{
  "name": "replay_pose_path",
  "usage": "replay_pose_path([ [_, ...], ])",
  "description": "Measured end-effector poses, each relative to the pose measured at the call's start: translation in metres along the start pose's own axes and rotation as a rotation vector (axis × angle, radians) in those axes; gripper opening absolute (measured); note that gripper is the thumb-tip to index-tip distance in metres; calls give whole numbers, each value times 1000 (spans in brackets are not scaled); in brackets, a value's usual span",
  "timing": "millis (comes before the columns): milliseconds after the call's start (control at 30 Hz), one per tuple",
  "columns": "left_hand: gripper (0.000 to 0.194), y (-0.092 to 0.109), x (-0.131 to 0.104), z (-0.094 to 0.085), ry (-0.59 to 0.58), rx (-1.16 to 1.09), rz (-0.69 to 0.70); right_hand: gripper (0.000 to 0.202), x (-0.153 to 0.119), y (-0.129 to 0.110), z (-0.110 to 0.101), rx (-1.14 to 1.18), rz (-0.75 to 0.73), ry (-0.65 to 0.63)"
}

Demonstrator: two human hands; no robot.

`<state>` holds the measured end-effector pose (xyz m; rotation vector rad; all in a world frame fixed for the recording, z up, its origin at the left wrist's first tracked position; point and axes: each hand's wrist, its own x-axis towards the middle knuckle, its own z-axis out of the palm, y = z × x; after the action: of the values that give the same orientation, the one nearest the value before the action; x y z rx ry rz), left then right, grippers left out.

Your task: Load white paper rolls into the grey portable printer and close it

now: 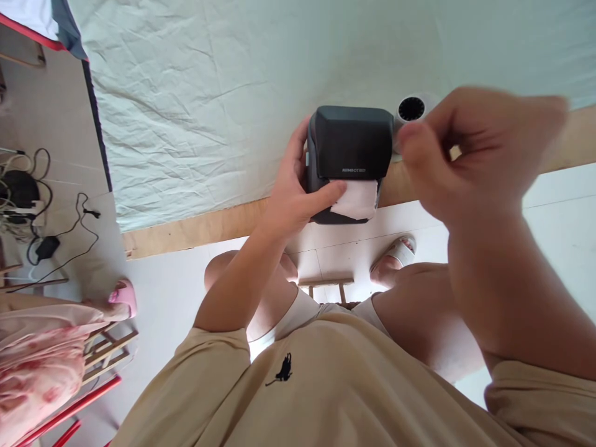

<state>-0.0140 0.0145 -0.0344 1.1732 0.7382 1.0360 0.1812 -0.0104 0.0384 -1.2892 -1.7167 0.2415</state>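
A dark label printer (354,139) marked NIIMBOT is at the table's front edge. My left hand (302,192) grips its left side, fingers wrapped around the body. The thumb presses on a piece of white paper (356,198) at the printer's front, and the paper's lower edge looks uneven. To the right of the printer, my right hand (475,155) is raised and blurred, its fingers curled in; what they hold, if anything, is hidden. Partly behind that hand stands a white rounded object (401,127) with a dark circular face.
A wrinkled pale green cloth (195,112) covers the table, leaving a bare wooden edge (186,234). Cables and a black adapter (47,248) lie at the left. Another person's pink slipper (123,298) and patterned clothing (37,360) show at lower left, beside a wooden stool (109,354).
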Motion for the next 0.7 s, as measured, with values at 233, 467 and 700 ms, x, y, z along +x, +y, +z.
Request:
replay_pose_path([
  [233, 41, 28, -7, 19, 67, -120, -212, 59, -17, 8, 18, 216, 420, -175],
  [467, 28, 41, -7, 30, 136, -162, -229, 68, -19, 17, 24, 274, 487, -212],
  [700, 39, 42, -5, 34, 238, -290, -299, 64, -24, 23, 26, 325, 417, -243],
])
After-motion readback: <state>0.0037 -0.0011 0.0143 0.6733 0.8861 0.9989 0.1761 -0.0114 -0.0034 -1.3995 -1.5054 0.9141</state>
